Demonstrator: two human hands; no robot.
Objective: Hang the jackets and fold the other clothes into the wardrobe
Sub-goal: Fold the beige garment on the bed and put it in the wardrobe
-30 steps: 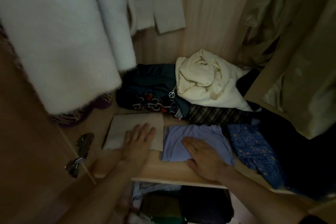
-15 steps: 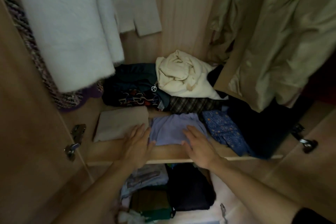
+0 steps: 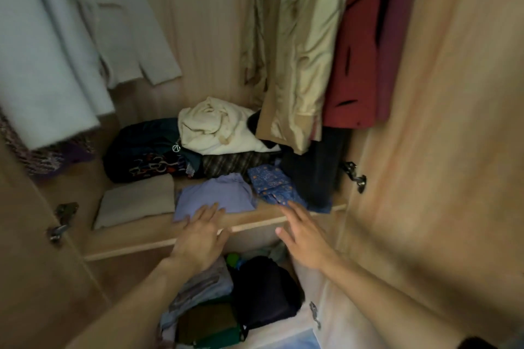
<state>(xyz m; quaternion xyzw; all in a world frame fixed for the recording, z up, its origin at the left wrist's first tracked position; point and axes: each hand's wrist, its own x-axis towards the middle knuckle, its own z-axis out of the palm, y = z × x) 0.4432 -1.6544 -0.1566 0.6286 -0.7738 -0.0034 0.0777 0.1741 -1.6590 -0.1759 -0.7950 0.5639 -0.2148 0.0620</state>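
A folded lilac garment [image 3: 218, 195] lies on the wardrobe shelf [image 3: 141, 238], beside a folded beige cloth [image 3: 136, 201]. My left hand [image 3: 202, 238] is flat, its fingertips touching the lilac garment's front edge. In front of the shelf edge hovers my right hand [image 3: 304, 232], fingers spread, holding nothing, just short of a blue patterned garment [image 3: 273, 183]. Jackets hang above: an olive one [image 3: 300, 45], a red one [image 3: 357, 51] and pale coats [image 3: 48, 45] on the left.
A cream bundle [image 3: 218, 127], dark clothes [image 3: 144, 147] and a plaid piece [image 3: 232, 163] fill the back of the shelf. Folded clothes [image 3: 226, 306] sit on the lower shelf. The open doors [image 3: 442, 150] flank both sides, with metal hinges [image 3: 354, 176].
Both hands have drawn back from the folded clothes toward the shelf's front edge. My right hand has lifted off the lilac garment. The view has swung to the right.
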